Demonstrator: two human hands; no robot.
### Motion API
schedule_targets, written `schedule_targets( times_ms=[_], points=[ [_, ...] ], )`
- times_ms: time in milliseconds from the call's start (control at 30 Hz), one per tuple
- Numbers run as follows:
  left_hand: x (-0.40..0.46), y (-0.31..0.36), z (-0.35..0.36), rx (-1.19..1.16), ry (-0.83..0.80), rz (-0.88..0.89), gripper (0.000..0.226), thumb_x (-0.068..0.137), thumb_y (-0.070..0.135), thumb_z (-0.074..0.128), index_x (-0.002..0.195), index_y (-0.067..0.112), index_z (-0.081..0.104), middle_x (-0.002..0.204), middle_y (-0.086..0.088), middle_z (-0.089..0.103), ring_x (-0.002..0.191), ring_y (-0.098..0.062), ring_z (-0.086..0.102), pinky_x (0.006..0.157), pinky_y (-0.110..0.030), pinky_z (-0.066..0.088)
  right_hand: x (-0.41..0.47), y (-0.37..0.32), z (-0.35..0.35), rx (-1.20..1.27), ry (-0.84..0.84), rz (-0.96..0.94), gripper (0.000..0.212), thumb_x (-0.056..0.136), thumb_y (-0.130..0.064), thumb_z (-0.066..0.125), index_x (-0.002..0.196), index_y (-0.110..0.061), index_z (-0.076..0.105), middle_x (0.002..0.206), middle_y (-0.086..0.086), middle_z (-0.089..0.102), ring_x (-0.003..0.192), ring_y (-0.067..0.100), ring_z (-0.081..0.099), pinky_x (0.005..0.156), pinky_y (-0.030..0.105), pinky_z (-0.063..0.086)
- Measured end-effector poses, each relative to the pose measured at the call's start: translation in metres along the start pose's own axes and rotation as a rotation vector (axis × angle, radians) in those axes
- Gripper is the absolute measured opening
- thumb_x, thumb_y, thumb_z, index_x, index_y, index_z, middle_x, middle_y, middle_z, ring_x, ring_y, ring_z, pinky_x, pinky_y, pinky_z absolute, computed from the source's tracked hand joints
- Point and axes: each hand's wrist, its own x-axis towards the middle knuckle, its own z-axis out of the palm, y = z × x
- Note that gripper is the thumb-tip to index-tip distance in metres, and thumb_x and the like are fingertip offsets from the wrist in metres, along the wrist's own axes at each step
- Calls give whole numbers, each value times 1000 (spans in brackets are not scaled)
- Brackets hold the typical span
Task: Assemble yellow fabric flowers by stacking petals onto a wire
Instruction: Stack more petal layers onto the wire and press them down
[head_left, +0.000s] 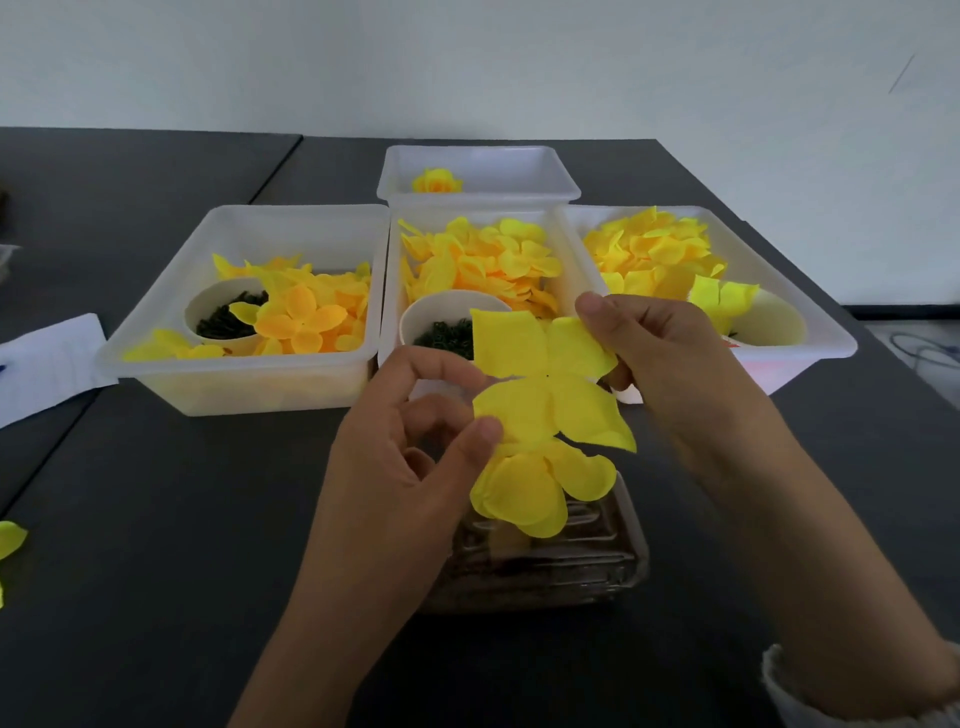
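At six o'clock, nearest, a clear ribbed glass dish (545, 561) stands on the dark table (156, 519), rounded yellow petals (535, 493) hanging just above it. Over these both hands hold a four-lobed petal piece (545, 384) flat-on to the camera, its centre hole showing: the left hand (405, 457) pinches the lower-left lobe, the right hand (670, 364) pinches the upper-right lobe. Beyond, three white trays hold loose yellow petals: left tray (244, 384) at ten o'clock, middle tray (395, 280), right tray (810, 332) at two, each with a paper cup (447, 306); two cups show dark green bits. At twelve, farthest, a back tray (519, 166) holds one finished flower (437, 181). No writing is readable.
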Motion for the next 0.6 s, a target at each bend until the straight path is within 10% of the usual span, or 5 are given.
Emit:
schedule_targets(
  times_ms=[333, 600],
  points=[
    [-1, -4, 2, 16, 1, -13, 5, 83, 27, 64, 84, 32, 66, 73, -2, 66, 73, -46, 52, 64, -54, 44, -1, 10, 5, -49, -23, 24, 72, 80, -49, 53, 83, 23, 50, 71, 39, 40, 64, 24, 35, 63, 31, 32],
    [-1, -4, 3, 38, -6, -9, 7, 83, 28, 64, 87, 33, 67, 74, -2, 65, 71, -45, 52, 62, -55, 44, -3, 15, 3, -31, -7, 33, 66, 81, -48, 52, 81, 17, 55, 66, 19, 45, 61, 21, 37, 59, 26, 36]
  ],
)
